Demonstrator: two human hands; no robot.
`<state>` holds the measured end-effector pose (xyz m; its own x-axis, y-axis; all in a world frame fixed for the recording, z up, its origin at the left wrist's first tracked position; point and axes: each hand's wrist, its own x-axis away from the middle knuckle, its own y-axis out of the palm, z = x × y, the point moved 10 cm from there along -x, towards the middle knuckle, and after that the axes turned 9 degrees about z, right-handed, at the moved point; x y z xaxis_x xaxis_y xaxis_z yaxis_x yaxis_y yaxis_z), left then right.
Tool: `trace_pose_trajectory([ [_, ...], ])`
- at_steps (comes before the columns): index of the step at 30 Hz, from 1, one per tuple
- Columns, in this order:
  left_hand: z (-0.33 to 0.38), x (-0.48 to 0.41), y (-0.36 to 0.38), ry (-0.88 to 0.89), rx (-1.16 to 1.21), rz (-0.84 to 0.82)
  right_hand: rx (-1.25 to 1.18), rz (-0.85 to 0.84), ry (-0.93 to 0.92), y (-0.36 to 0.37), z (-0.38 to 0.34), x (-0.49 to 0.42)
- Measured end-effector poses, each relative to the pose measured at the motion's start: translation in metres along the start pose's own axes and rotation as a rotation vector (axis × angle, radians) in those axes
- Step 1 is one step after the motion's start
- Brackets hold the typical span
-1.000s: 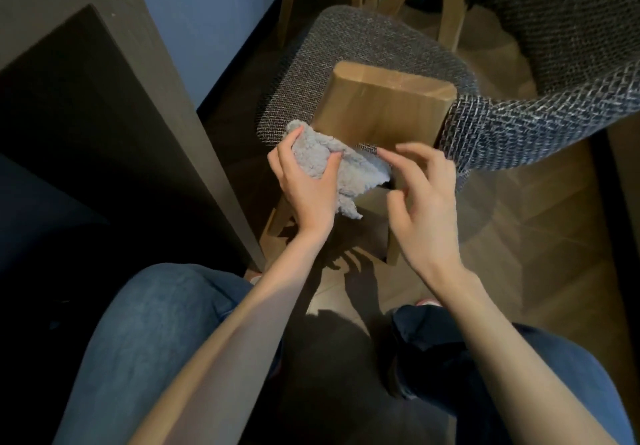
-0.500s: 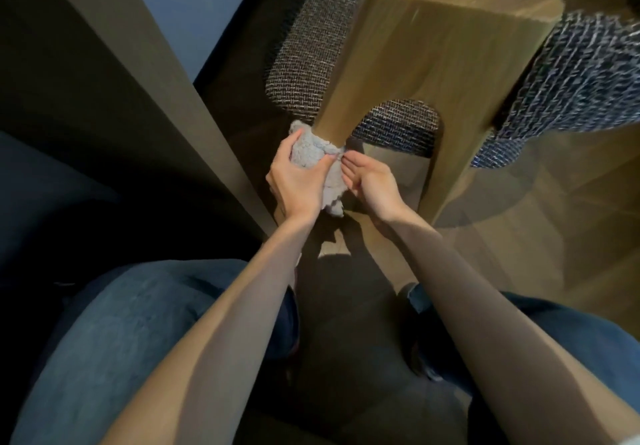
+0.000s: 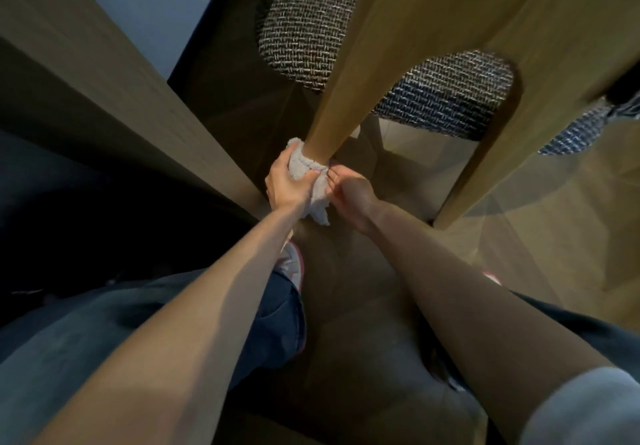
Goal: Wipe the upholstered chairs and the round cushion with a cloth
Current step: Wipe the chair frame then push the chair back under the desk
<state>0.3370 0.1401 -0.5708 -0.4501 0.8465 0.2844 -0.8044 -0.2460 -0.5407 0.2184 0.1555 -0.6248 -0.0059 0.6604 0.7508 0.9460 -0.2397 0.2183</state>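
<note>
Head | cloth (image 3: 302, 166) round chair leg (image 3: 333, 122) | left hand (image 3: 286, 186) grips it | right hand (image 3: 349, 194) pinches it

a furnished indoor room, a home dining corner or a café; which one cannot be told. a chair (image 3: 304, 28) with coarse woven upholstery and pale wooden legs (image 3: 346, 98) stands on a wood floor (image 3: 561, 236) laid in angled planks. along the floor's left edge rises a dark wood-grain panel (image 3: 104, 80), and beyond it a plain blue-grey wall (image 3: 145, 1). more of the same weave (image 3: 571, 132) shows at the right. the person wears jeans (image 3: 273, 323) and a sneaker (image 3: 292, 264), everyday clothes.
</note>
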Motion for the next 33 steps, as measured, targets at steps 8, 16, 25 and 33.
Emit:
trace_pose_trajectory([
  [8, -0.020, -0.007, 0.010, -0.120, -0.038, -0.004, -0.066, -0.043, 0.113, 0.006, 0.009, -0.003],
  [16, 0.046, 0.036, -0.039, -0.008, 0.242, 0.218, -0.223, 0.047, -0.033, -0.008, -0.036, 0.066],
  [25, 0.151, 0.116, -0.093, 0.118, 0.603, 0.353, -0.480, -0.120, -0.228, -0.012, -0.130, 0.178],
  [33, 0.198, 0.158, -0.100, 0.211, 0.717, 0.365, -0.745, -0.202, -0.141, -0.017, -0.138, 0.211],
])
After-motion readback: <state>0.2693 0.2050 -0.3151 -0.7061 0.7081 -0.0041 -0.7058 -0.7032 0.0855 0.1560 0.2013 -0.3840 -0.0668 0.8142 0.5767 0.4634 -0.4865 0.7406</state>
